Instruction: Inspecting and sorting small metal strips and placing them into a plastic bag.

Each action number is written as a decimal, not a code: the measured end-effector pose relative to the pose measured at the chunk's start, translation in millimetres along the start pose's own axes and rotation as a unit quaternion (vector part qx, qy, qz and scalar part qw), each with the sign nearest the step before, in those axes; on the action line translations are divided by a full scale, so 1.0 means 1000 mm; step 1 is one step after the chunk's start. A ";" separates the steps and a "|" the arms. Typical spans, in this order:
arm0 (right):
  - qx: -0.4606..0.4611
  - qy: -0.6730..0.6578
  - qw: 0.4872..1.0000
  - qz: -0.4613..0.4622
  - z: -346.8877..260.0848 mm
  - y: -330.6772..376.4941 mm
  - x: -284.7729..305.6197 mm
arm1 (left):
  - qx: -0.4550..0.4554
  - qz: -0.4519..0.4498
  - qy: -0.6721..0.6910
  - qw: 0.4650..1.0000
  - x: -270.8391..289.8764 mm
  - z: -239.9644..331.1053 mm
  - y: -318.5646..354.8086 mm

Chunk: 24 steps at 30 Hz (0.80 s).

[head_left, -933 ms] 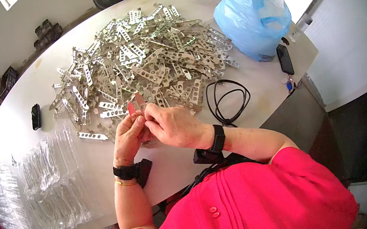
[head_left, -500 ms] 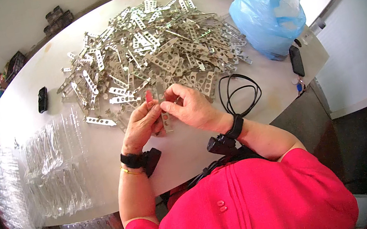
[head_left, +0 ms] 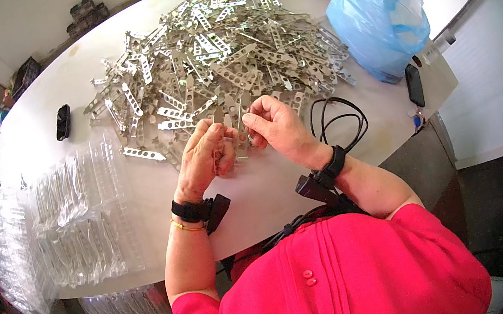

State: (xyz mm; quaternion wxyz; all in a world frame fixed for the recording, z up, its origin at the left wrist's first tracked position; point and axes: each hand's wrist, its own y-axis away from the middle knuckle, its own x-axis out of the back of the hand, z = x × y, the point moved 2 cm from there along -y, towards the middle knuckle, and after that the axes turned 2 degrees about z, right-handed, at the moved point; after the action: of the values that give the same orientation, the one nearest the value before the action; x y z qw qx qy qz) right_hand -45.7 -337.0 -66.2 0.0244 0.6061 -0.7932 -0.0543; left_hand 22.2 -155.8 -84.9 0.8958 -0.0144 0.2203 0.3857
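In the head view, a thin perforated metal strip [head_left: 233, 135] is pinched between the left hand [head_left: 204, 158] and the right hand [head_left: 276, 127], both curled narrow around it just above the white table [head_left: 270, 187]; its long axis appears to run away from the body, toward the heap of metal strips [head_left: 214, 50] lying just beyond the fingertips; the left hand is slightly nearer; clear plastic trays [head_left: 82, 218] are stacked well to the left, a coiled black cable [head_left: 339, 122] just right.
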 end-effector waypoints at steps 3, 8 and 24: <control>-0.009 -0.023 1.000 0.001 0.000 -0.002 0.003 | -0.042 0.025 0.032 0.998 0.000 -0.002 -0.005; 0.000 -0.051 0.999 -0.004 0.002 -0.003 0.003 | -0.073 0.054 0.053 0.994 0.005 -0.005 -0.007; 0.002 -0.039 0.999 -0.007 0.000 0.002 0.007 | -0.078 0.072 0.018 0.994 0.015 -0.012 -0.006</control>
State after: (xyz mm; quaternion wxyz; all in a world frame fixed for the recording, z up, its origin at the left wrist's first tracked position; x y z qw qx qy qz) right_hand -49.4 -343.2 -66.1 -0.0079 0.6092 -0.7892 -0.0767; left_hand 30.6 -151.9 -102.8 0.8579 -0.0752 0.2063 0.4645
